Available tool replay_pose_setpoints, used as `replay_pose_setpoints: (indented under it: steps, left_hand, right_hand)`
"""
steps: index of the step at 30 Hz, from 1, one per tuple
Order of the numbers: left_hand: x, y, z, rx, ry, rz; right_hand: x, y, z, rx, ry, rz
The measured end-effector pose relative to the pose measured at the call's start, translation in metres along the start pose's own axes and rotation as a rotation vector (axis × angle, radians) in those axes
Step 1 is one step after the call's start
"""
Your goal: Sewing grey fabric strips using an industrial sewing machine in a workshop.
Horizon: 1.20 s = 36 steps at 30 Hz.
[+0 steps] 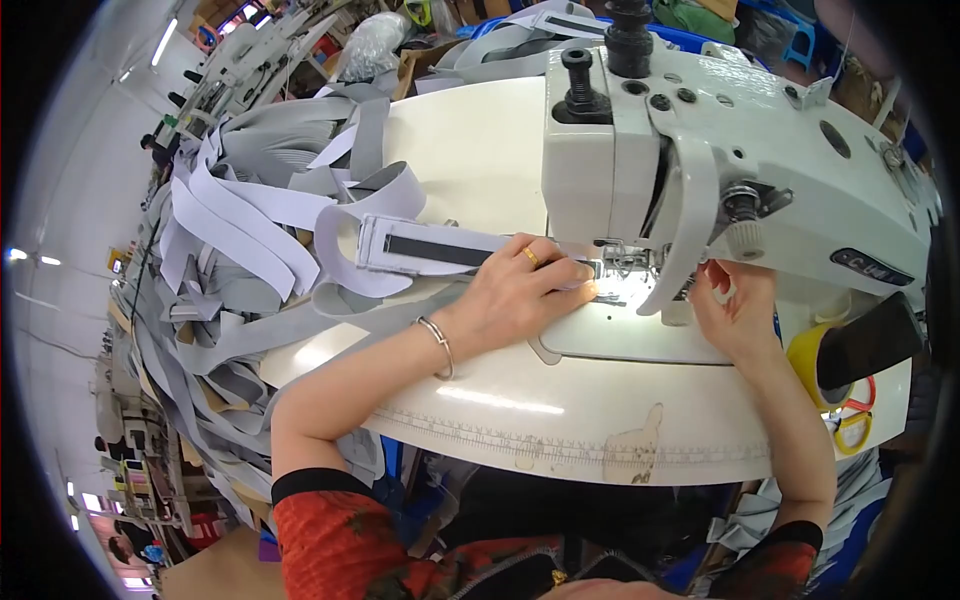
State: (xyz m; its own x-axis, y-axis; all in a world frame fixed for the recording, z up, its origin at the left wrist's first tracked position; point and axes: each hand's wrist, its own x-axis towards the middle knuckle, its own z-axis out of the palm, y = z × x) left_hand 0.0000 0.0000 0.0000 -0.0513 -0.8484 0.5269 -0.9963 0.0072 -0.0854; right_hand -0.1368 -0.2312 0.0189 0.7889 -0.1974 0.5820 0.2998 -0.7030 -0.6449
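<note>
My left hand (535, 280) presses with bent fingers on the end of a pale strap (480, 245) with a black strip on it, just left of the presser foot (625, 255) of a white sewing machine (620, 140). The strap's far end lies among loose fabric bands. My right hand (738, 310) is at the right of the lit needle area, fingers curled by the machine head, partly behind it; what they hold, if anything, is too small to make out.
Piles of grey and lilac bands (240, 230) cover the table's left. Yellow tape with a black object (810, 365) and red-and-yellow scissors (852, 425) lie at the right, near the table edge (540, 470). Other machines (200, 90) stand beyond.
</note>
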Motion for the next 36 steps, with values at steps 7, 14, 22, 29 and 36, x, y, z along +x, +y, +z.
replay_pose_setpoints:
  steps: [7,14,22,29,36]
  left_hand:
    - [0.006,-0.003,0.006,-0.035,0.007,-0.077]
    - [0.005,-0.003,0.002,-0.042,-0.015,-0.101]
    - [0.005,-0.001,-0.007,-0.027,-0.005,-0.026]
    - [0.004,-0.002,-0.007,-0.085,-0.062,-0.093]
    - [0.003,-0.006,-0.002,-0.098,-0.078,-0.136]
  right_hand:
    - [-0.006,0.002,0.008,-0.213,0.090,-0.086]
    - [-0.008,-0.004,0.011,-0.263,0.075,0.015]
    - [-0.008,-0.007,0.011,-0.262,0.061,0.065]
    - [-0.017,0.003,0.020,-0.142,-0.082,-0.211]
    - [-0.029,0.008,0.039,-0.345,-0.176,-0.389]
